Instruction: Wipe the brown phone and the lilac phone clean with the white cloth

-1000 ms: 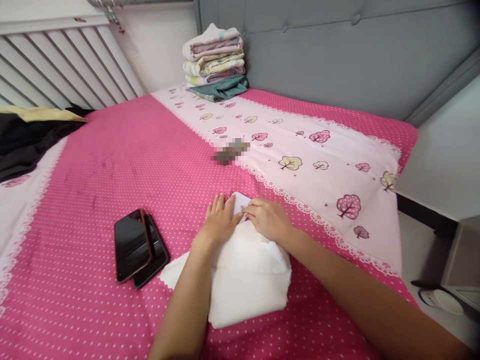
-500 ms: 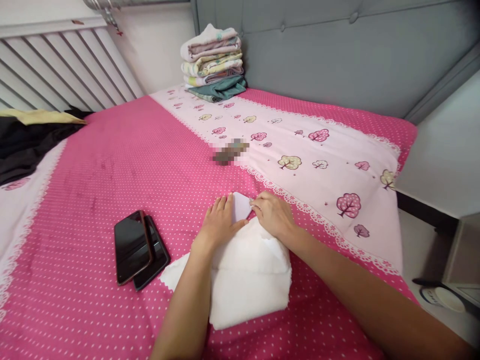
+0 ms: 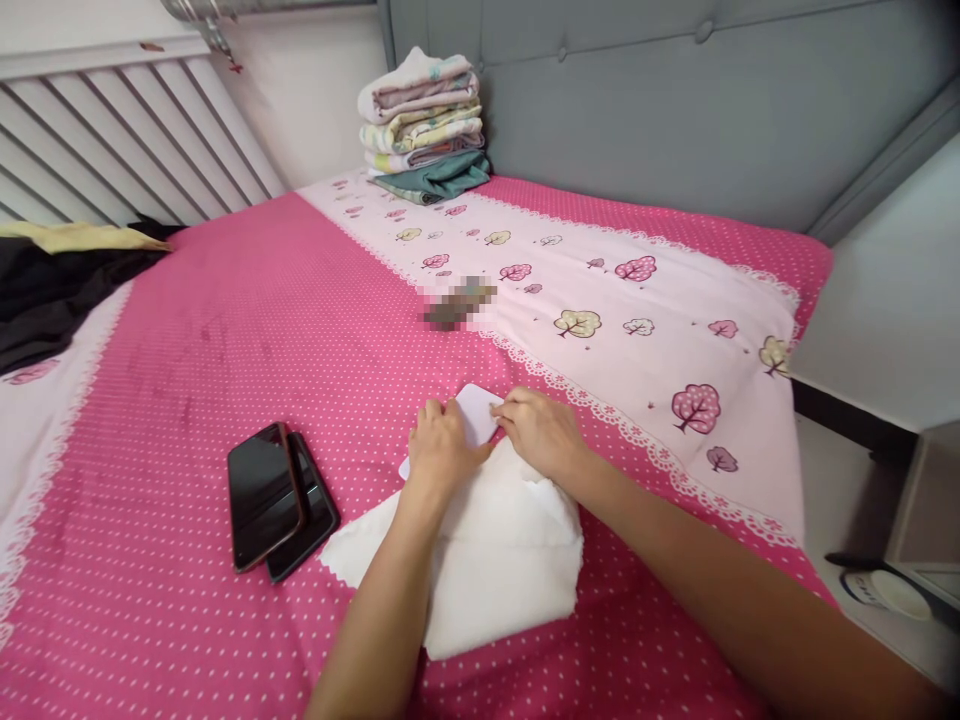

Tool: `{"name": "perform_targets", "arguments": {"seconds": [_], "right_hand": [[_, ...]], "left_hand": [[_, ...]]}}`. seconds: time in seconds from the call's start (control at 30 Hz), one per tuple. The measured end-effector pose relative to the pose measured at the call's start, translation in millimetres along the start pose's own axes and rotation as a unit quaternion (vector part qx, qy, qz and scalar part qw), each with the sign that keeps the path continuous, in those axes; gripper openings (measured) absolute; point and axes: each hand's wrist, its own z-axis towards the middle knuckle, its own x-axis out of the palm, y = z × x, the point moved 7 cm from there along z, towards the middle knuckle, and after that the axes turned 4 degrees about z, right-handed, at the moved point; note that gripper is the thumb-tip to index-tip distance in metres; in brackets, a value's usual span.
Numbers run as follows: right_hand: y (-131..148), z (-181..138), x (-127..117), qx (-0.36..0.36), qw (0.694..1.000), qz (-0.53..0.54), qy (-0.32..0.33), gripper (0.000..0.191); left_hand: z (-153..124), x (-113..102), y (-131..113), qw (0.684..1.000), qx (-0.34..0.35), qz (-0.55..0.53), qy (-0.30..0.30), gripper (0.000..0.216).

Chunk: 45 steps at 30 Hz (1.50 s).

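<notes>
A bed with a pink dotted bedspread point(image 3: 187, 330) and pale tree-print panels forms the work surface. A gray buttoned headboard point(image 3: 637, 120) bounds the far side; a white radiator point(image 3: 135, 140) stands at the far left. A cabinet point(image 3: 930, 500) occupies the floor at right. Dark clothing point(image 3: 52, 300), with a yellow piece on top, lies at the left edge. A stack of folded fabrics point(image 3: 424, 120) stands near the headboard. A white cloth point(image 3: 502, 590) lies on the bedspread below the hands; the left forearm crosses it. The right hand point(image 3: 541, 428) holds its fingertips together at the right edge of the pale panel; what lies between them cannot be told. The left hand point(image 3: 441, 445) rests over the same panel, fingers side by side, thumb spread; whether they grip it cannot be told. Left of the left forearm, an upper phone point(image 3: 262, 495) with a dark screen partly overlaps a lower phone point(image 3: 319, 510). The pale panel point(image 3: 476, 412), flat with rounded corners, is positioned just beyond the cloth. Near the cabinet, a white tub point(image 3: 889, 595) bears dark lettering too small to read; its contents cannot be determined. A pixelated item point(image 3: 457, 303), unidentifiable, lies beyond the panel.
</notes>
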Motion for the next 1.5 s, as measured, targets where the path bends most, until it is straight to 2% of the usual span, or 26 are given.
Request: {"name": "perform_targets", "arguments": {"seconds": [0.13,0.27,0.57,0.73,0.93,1.1,1.2,1.33,1.5], "right_hand": [[-8.8,1.5,-5.7,0.048,0.999,0.003,-0.014,0.028],[-7.4,0.7,-9.3,0.042,0.998,0.022,-0.028,0.026],[20.3,-7.3,-8.0,-0.120,0.985,0.113,-0.056,0.023],[29.8,-10.6,-15.0,-0.166,0.972,0.143,-0.085,0.023],[25.2,-10.6,-19.6,-0.117,0.975,0.141,-0.123,0.025],[7.0,-7.1,-23.2,-0.023,0.982,0.118,-0.146,0.025],[-1.2,-5.2,-25.2,0.003,0.981,0.116,-0.155,0.025],[0.7,-4.6,-22.9,-0.025,0.980,0.132,-0.149,0.024],[20.0,-9.7,-18.0,-0.111,0.973,0.153,-0.133,0.025]], "left_hand": [[1.8,0.0,3.6,1.000,-0.009,-0.003,-0.014,0.055],[4.2,-3.0,8.4,0.999,-0.009,-0.017,-0.031,0.056],[4.5,-15.3,14.3,0.997,-0.006,-0.058,-0.040,0.052],[7.6,-16.7,23.9,0.992,0.005,-0.122,-0.014,0.048],[8.7,-17.3,30.8,0.984,0.049,-0.171,0.031,0.036],[7.7,-17.1,31.5,0.981,0.036,-0.188,0.037,0.033],[7.8,-17.2,31.1,0.981,0.039,-0.189,0.033,0.035],[7.7,-16.6,31.4,0.981,0.044,-0.184,0.033,0.033],[7.4,-15.6,30.4,0.984,0.054,-0.170,0.026,0.036]]}}
